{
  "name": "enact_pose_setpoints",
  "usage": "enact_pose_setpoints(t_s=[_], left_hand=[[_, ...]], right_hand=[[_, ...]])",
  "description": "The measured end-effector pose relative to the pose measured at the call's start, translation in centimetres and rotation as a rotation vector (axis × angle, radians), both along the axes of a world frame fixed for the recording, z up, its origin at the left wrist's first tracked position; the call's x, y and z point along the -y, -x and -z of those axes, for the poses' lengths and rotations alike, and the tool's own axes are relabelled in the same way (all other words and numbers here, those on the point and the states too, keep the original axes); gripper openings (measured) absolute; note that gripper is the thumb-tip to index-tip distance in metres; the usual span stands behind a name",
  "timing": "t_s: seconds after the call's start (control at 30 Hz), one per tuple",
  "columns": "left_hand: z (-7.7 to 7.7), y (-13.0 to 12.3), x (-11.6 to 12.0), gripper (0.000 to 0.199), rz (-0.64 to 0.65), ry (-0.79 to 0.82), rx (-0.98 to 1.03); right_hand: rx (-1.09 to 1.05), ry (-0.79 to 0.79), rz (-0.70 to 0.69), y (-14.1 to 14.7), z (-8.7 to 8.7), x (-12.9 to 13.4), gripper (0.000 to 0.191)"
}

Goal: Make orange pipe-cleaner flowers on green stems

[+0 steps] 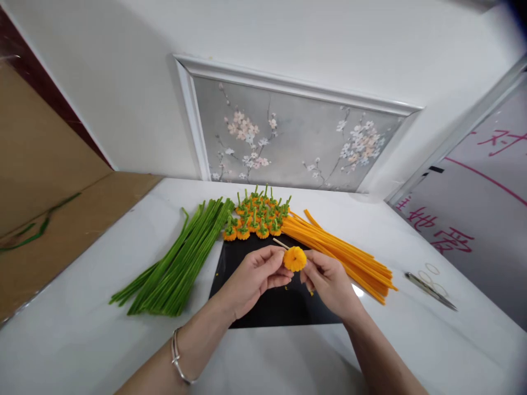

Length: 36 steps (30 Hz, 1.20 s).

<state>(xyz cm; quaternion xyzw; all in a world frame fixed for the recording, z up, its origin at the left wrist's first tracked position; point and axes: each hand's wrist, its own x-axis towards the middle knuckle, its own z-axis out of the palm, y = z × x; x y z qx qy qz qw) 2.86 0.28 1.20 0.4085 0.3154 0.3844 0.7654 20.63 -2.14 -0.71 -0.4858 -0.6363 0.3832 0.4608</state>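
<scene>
An orange fuzzy pumpkin-shaped piece (295, 259) is held between both hands above a black mat (267, 312). My left hand (263, 270) pinches its left side, and a thin pale stick (280, 243) sticks out behind it. My right hand (327, 280) grips the right side with closed fingers. Behind the mat stand several finished orange pumpkins with green stems (257, 216). Green fuzzy stems (181, 263) lie in a bundle to the left, and orange fuzzy stems (341, 249) to the right.
Scissors (430, 291) and thin loops (432, 277) lie at the right on the white table (411, 340). Brown cardboard (82, 214) borders the left side. A wall with a framed floral panel (288, 137) rises behind, and a board with pink writing (486, 208) stands right.
</scene>
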Motion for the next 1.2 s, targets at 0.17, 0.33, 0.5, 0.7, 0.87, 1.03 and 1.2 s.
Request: enact_pose_setpoints(t_s=[0.17, 0.33, 0.5, 0.7, 0.87, 1.03, 1.2], left_hand=[[0.2, 0.0, 0.1, 0.032, -0.006, -0.026, -0.037], [0.3, -0.1, 0.0, 0.019, -0.057, -0.323, -0.254], [1.0, -0.6, 0.1, 0.018, -0.177, -0.585, -0.437], [1.3, -0.8, 0.4, 0.018, -0.194, -0.599, -0.413], [1.4, -0.8, 0.3, 0.014, -0.201, -0.605, -0.423], [1.4, -0.8, 0.4, 0.009, -0.247, -0.652, -0.466], [1.5, -0.9, 0.8, 0.008, -0.237, -0.727, -0.533]], right_hand=[[0.095, 0.018, -0.019, -0.1, 0.1, 0.0, 0.027], [0.126, -0.047, 0.109, -0.4, -0.3, 0.1, 0.025], [0.173, -0.192, 0.136, 0.3, -0.8, 0.5, 0.016], [0.181, -0.157, 0.135, 0.8, -0.7, 0.6, 0.015], [0.17, -0.092, 0.108, 0.6, -0.6, 0.7, 0.019], [0.237, -0.19, 0.154, 1.0, -1.1, 0.9, 0.015], [0.236, -0.23, 0.195, 1.2, -1.2, 1.0, 0.01]])
